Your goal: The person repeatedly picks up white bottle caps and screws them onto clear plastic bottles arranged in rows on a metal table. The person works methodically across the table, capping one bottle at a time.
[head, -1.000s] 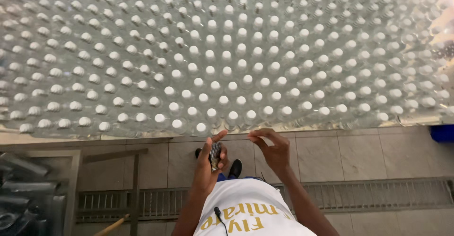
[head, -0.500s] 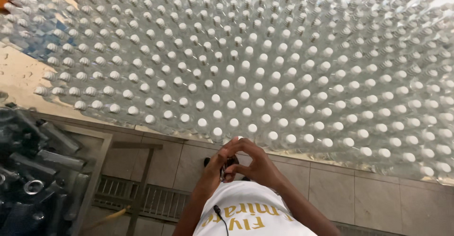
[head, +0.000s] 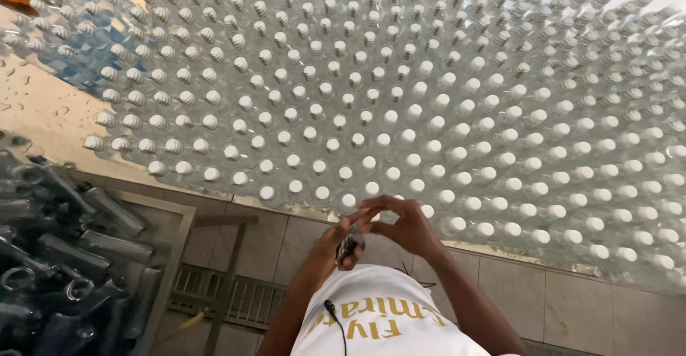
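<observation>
Pinching a small dark tool (head: 348, 245), the left hand (head: 337, 245) holds it upright just below the right hand (head: 400, 224), whose curled fingers close over its top; capped bottles (head: 400, 113) stand beyond on the bench (head: 43, 113).

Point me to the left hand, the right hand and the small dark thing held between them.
left hand (head: 334, 245), head view, back of the hand
right hand (head: 407, 226), head view, back of the hand
small dark thing (head: 348, 245), head view, its visible middle
</observation>
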